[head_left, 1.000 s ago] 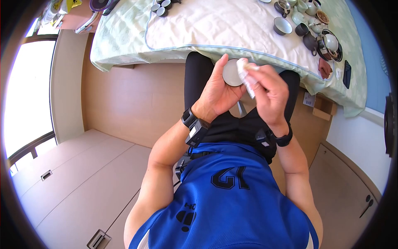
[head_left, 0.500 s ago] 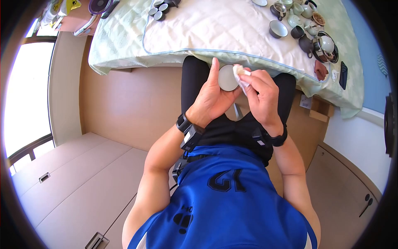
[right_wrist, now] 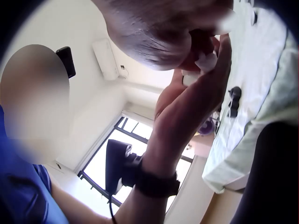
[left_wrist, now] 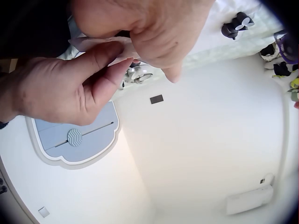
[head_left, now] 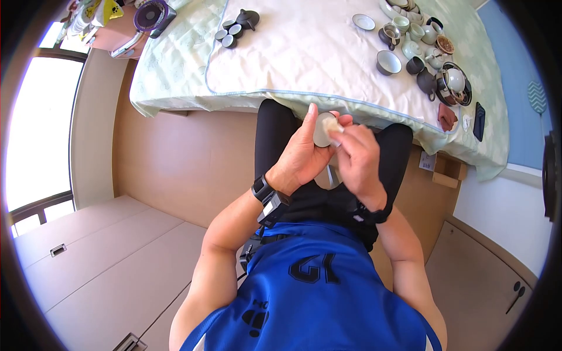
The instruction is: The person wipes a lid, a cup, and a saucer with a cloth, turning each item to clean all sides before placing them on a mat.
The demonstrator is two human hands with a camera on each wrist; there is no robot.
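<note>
While I sit at the bed's [head_left: 281, 58] edge, my left hand [head_left: 301, 153] curls around a small round dish [head_left: 321, 130] above my lap, and my right hand [head_left: 358, 161] pinches a white cloth [head_left: 332, 126] against its face.

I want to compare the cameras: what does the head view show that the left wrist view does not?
Only the head view shows the round dish held by the left hand, the teaware on the bed and the blue shirt. Only the left wrist view shows a ceiling lamp and an air conditioner. Both show the right hand pinching a white cloth.
</note>
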